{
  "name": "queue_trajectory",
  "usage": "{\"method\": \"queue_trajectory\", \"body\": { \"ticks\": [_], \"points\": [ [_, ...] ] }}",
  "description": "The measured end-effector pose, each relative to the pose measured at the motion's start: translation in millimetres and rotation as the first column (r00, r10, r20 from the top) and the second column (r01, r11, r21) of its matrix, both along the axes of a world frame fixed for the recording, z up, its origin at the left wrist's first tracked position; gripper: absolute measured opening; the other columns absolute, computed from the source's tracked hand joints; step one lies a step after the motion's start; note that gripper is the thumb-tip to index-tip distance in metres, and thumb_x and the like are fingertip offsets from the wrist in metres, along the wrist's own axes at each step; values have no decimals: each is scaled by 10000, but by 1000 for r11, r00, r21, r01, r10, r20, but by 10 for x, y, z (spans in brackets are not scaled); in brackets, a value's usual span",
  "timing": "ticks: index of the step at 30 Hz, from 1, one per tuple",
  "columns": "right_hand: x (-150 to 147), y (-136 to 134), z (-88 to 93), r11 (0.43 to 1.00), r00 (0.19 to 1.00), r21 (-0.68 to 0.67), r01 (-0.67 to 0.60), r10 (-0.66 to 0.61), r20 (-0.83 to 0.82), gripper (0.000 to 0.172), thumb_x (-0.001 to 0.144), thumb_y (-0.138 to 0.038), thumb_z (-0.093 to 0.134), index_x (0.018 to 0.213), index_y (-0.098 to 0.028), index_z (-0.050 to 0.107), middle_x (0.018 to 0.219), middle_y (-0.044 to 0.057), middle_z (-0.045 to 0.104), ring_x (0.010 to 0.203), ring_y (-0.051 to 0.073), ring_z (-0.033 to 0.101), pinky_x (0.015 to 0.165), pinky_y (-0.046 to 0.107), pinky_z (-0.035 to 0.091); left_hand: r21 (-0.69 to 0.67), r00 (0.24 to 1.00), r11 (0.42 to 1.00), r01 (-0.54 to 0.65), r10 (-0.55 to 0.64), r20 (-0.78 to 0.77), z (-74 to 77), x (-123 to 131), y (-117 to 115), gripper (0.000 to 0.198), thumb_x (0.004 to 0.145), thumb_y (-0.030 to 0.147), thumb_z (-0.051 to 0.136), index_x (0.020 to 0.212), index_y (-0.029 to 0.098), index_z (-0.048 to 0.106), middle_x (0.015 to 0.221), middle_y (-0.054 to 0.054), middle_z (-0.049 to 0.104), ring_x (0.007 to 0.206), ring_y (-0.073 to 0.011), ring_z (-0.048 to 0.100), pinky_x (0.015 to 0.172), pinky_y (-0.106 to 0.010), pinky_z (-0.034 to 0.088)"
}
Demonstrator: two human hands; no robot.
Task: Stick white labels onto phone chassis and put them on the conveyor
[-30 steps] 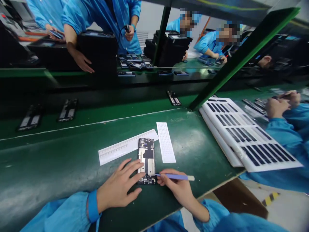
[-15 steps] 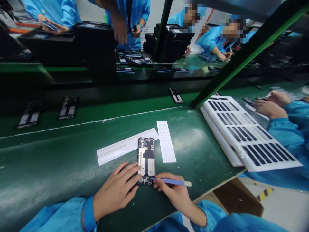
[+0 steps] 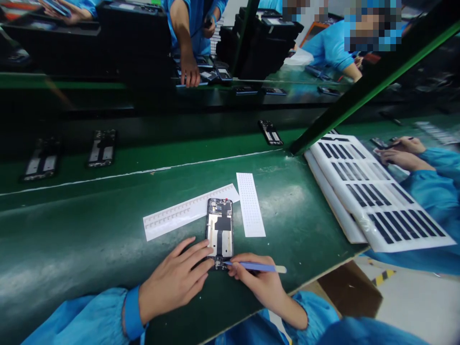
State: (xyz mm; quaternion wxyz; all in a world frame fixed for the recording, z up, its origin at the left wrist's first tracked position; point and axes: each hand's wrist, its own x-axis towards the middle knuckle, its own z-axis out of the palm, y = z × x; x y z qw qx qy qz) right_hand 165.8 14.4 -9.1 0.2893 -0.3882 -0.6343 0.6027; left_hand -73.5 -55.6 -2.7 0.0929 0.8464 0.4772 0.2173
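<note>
An opened phone [image 3: 220,230] with its inner boards and metal plate showing lies on the green bench in front of me. My left hand [image 3: 179,275] rests flat along its lower left side, fingers spread, the fingertips touching its edge. Pinched in my right hand [image 3: 260,282] are blue-purple tweezers [image 3: 257,266] with a pale end, their tips at the phone's bottom board. What the tips touch is too small to make out. Behind the phone lies a white sticker strip with rows of small marks [image 3: 172,221], and to its right a second dotted white sheet [image 3: 251,211].
Sheets of black adhesive strips [image 3: 388,196] lie at the right near a co-worker's hands [image 3: 406,153]. A green post [image 3: 345,105] slants up from the bench. More opened phones [image 3: 102,147] lie along the far strip. Black trays [image 3: 132,48] are stacked opposite, where co-workers stand.
The view has shifted slightly. My hands and the tweezers keep nearly the same place on the phone. Across the bench, a co-worker's hand has come down to the phones there.
</note>
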Motion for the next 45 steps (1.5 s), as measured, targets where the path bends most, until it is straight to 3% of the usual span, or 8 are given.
{"method": "queue_trajectory", "body": {
  "ticks": [13,24,30,37,45],
  "points": [
    [-38,-6,59,999,1000,35,2,-2,15,138,905,-345,709,896,-221,769,703,43,740,595,208,702,588,286,595,2,1000,1000,1,-1,6,-11,14,2,290,986,169,429,1222,200,595,1293,-43,597,1348,-196,425,1207,-420,193],
    [-39,17,48,999,1000,46,-8,7,11,88,909,-295,709,907,-222,757,722,34,744,616,196,711,600,260,594,-16,997,999,45,-46,-65,1,-17,-16,368,918,149,548,1266,262,581,1337,-56,553,1372,-252,390,1178,-504,264],
    [-36,7,81,999,1000,37,10,-10,3,201,898,-276,725,1080,-196,696,734,29,748,605,189,720,585,240,602,6,1000,1000,24,-24,-21,-29,-7,-14,329,901,183,615,1220,260,603,1315,-28,568,1356,-228,410,1195,-474,247],
    [-8,6,78,985,996,151,-86,84,20,80,900,-233,731,970,-203,757,707,13,745,589,166,711,605,212,580,-5,999,1000,2,-1,51,-61,4,-22,227,969,211,550,1188,221,607,1283,-15,600,1357,-194,413,1220,-432,166],
    [-36,32,100,971,993,213,-107,92,80,62,902,-232,722,925,-194,765,705,18,742,585,175,702,596,230,559,6,998,1000,-24,23,53,-60,17,-3,196,972,229,532,1139,222,634,1281,-20,602,1333,-192,447,1198,-427,235]
  ]
}}
